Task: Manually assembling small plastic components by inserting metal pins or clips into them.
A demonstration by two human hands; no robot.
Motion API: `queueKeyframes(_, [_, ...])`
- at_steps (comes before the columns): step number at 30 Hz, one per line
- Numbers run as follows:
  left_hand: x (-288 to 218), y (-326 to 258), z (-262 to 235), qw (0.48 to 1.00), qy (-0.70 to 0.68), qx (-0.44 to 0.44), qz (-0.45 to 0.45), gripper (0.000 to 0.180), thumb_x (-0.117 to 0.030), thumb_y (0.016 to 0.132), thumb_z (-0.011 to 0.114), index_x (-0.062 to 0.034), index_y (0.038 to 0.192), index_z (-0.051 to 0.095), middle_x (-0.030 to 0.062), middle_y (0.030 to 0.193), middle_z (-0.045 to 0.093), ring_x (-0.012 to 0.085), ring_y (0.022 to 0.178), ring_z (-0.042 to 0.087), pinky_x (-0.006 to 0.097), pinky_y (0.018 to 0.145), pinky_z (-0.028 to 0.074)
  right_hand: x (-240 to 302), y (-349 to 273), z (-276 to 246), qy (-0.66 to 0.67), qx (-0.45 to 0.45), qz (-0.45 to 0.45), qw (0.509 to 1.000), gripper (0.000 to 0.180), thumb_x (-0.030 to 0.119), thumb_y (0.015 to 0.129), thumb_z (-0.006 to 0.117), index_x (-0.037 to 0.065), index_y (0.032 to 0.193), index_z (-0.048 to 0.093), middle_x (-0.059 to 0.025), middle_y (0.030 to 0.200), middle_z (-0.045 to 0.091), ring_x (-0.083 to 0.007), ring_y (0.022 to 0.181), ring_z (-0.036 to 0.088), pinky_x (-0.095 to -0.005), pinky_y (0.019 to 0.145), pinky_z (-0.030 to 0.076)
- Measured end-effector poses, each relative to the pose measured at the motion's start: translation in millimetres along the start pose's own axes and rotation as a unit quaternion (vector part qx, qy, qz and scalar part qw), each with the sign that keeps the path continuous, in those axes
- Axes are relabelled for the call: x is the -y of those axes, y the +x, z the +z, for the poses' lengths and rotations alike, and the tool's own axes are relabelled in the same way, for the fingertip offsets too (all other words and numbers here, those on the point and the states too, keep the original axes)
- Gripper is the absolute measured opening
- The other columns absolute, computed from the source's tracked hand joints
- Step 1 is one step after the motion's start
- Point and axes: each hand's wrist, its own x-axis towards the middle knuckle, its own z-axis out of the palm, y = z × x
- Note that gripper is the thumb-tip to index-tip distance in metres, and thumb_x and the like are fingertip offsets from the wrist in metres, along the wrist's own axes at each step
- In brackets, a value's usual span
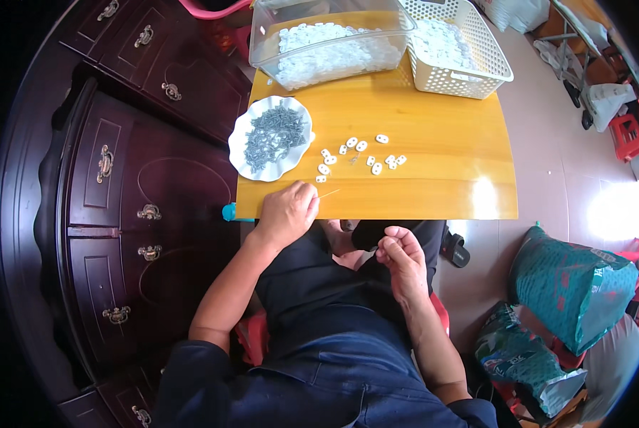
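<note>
My left hand (291,212) is closed at the table's front edge, just below a scalloped white plate (236,150) heaped with small grey metal pieces (275,134) that look like nails or screws. A thin pale stick (328,193) juts out from its fingers over the tabletop. My right hand (403,258) hovers above my lap, in front of the table edge, thumb pressed to curled fingers; whatever it may hold is too small to make out. Several small white oval pieces with two holes (376,168) lie scattered mid-table, with a few tiny metal bits (354,160) among them.
At the table's (433,192) far side stand a clear plastic bin (262,43) and a perforated cream basket (469,84), both holding many white pieces. Dark wooden cabinets (169,157) flank the left. Teal bags (569,278) and a black slipper (455,251) are at the right.
</note>
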Motion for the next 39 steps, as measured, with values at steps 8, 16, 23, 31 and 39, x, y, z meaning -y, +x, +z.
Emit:
queueKeyframes(8, [27.2,-24.5,-12.2,0.993,0.049,-0.055,-0.088,0.009,-0.007,0.09,0.068,-0.0065,0.09,0.059,0.0109,0.082,0.065,0.0337,0.074,0.067,0.043,0.063,0.053,0.1,-0.3,0.1,0.002,0.007,0.007,1.0,0.017,0.011,0.102,0.062,0.008,0.118,0.06,-0.0026,0.094,0.065,-0.0108,0.08,0.061,-0.0248,0.077,0.051])
queueKeyframes(16, [-13.9,-6.6,-5.0,0.998,-0.003,-0.061,-0.032,0.036,-0.013,0.091,0.069,-0.0067,0.125,0.064,0.0122,0.092,0.063,0.0328,0.08,0.066,0.044,0.069,0.053,-3.1,0.1,-1.3,-0.013,0.009,0.003,1.0,0.018,0.01,0.101,0.063,0.008,0.118,0.06,-0.0024,0.094,0.066,-0.0106,0.081,0.062,-0.025,0.078,0.051])
queueKeyframes(23, [-17.1,-5.3,3.7,0.999,0.013,-0.022,-0.037,0.042,-0.019,0.09,0.072,-0.0066,0.13,0.064,0.0114,0.093,0.061,0.0315,0.081,0.065,0.044,0.069,0.053,-0.3,-0.3,-2.1,-0.014,0.006,-0.01,1.0,0.018,0.011,0.1,0.064,0.008,0.118,0.061,-0.0019,0.095,0.067,-0.0106,0.08,0.063,-0.025,0.078,0.051])
queueKeyframes(31, [-32.4,-14.9,2.1,0.998,-0.03,-0.05,0.021,0.042,-0.022,0.08,0.083,-0.0048,0.117,0.072,0.009,0.088,0.061,0.0279,0.077,0.066,0.041,0.066,0.054,-0.4,-1.0,-0.2,-0.016,0.005,0.008,1.0,0.017,0.011,0.1,0.065,0.008,0.117,0.062,-0.0019,0.094,0.068,-0.0103,0.081,0.063,-0.0249,0.078,0.051])
queueKeyframes(39, [-35.4,-20.9,20.4,0.988,-0.065,-0.097,0.103,0.02,-0.006,0.08,0.08,-0.005,0.098,0.074,0.0054,0.08,0.064,0.0256,0.069,0.066,0.037,0.061,0.054,-2.2,-1.4,-2.1,-0.025,0.009,0.007,1.0,0.017,0.012,0.1,0.065,0.009,0.117,0.062,-0.0022,0.094,0.068,-0.0103,0.082,0.064,-0.025,0.078,0.051])
